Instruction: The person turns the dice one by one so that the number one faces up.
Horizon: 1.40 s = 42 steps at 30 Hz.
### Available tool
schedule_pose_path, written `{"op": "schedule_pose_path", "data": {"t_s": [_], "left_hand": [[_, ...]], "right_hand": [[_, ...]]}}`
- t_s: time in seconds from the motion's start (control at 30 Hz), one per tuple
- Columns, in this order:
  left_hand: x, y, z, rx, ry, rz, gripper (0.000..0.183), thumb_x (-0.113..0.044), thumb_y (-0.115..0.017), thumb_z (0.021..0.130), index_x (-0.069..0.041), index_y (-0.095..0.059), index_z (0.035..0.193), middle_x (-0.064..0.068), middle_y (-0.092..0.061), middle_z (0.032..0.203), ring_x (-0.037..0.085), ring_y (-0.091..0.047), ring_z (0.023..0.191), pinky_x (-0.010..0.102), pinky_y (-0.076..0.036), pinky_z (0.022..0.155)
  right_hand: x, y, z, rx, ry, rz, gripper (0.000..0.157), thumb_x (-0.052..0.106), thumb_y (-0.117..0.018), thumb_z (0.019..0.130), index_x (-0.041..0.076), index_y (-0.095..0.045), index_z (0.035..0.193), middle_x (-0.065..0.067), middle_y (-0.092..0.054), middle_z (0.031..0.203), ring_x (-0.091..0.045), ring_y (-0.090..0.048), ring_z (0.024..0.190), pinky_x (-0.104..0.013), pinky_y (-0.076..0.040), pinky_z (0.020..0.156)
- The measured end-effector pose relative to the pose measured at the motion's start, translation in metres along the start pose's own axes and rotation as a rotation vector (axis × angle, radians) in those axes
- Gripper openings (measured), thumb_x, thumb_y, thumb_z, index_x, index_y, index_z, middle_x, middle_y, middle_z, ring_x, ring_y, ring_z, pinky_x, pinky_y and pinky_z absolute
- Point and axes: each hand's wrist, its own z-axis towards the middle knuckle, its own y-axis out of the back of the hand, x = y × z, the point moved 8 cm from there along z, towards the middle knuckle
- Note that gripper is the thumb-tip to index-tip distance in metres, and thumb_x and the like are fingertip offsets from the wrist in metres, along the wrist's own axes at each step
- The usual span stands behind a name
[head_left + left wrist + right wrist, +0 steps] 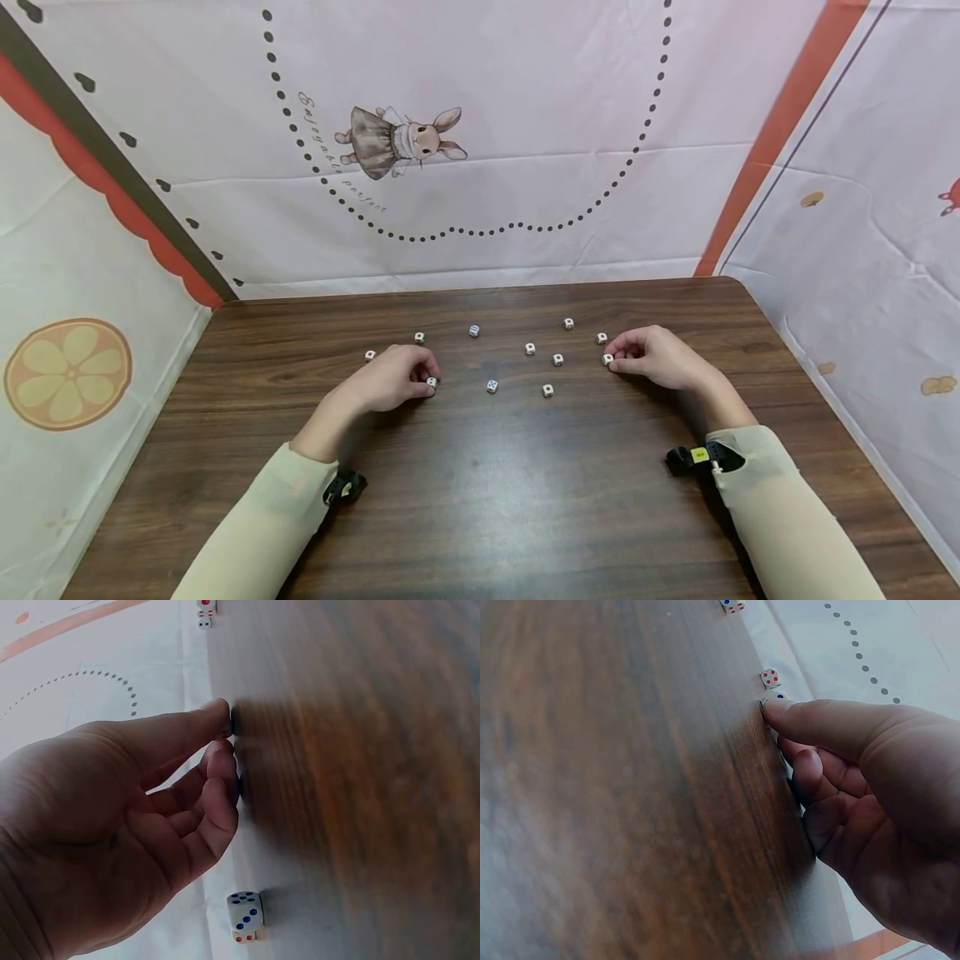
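My left hand (pixel 392 377) is low over the table, its thumb and fingertips pinching a white die (pixel 432 382). In the left wrist view that die is almost wholly hidden by the fingers. To the right, my right hand (pixel 654 357) pinches another white die (pixel 607 359) between thumb and fingers, close to the tabletop. The thumb covers most of it in the right wrist view. Just behind it lies a loose die (pixel 602 338). Nearest to my left hand are a die (pixel 371 356) and a die (pixel 419 337) beyond its knuckles.
Several more dice are scattered between the hands, among them a blue-dotted die (pixel 492 387), a die (pixel 547 390) and a far die (pixel 568 323). The brown wood-grain table (pixel 480 517) meets a printed cloth (pixel 555 192) at its back and sides.
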Motion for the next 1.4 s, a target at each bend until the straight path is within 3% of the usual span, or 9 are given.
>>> {"op": "schedule_pose_path", "data": {"t_s": [0.57,0.97,1.4], "left_hand": [[-0.0034,0.0043,-0.0018,-0.024,0.001,-0.087,0.017,-0.004,-0.086,0.089,-0.007,-0.071,0.096,-0.003,-0.066,0.083,0.011,-0.061,0.078,0.031,-0.051,0.075],[0.0011,0.0027,-0.0031,0.0,0.08,-0.043,0.019,-0.005,-0.086,0.089,-0.009,-0.068,0.093,-0.003,-0.065,0.083,0.011,-0.061,0.078,0.033,-0.05,0.078],[0.0024,0.0017,-0.0039,0.011,0.098,-0.032,0.019,-0.005,-0.086,0.088,-0.008,-0.069,0.096,-0.003,-0.064,0.082,0.011,-0.059,0.077,0.033,-0.049,0.078]], "right_hand": [[0.0008,0.0,-0.0008,0.0,0.005,0.002,0.009,0.01,-0.081,0.096,0.008,-0.08,0.104,0.004,-0.074,0.089,-0.014,-0.062,0.08,-0.028,-0.048,0.073],[0.001,0.0002,-0.0006,0.001,0.004,-0.001,0.009,0.012,-0.081,0.096,0.009,-0.08,0.105,0.004,-0.074,0.089,-0.014,-0.062,0.08,-0.029,-0.048,0.073],[-0.0001,-0.0003,0.0001,-0.001,0.016,-0.006,0.007,0.01,-0.081,0.096,0.01,-0.08,0.103,0.004,-0.073,0.087,-0.013,-0.062,0.079,-0.028,-0.049,0.073]]}}
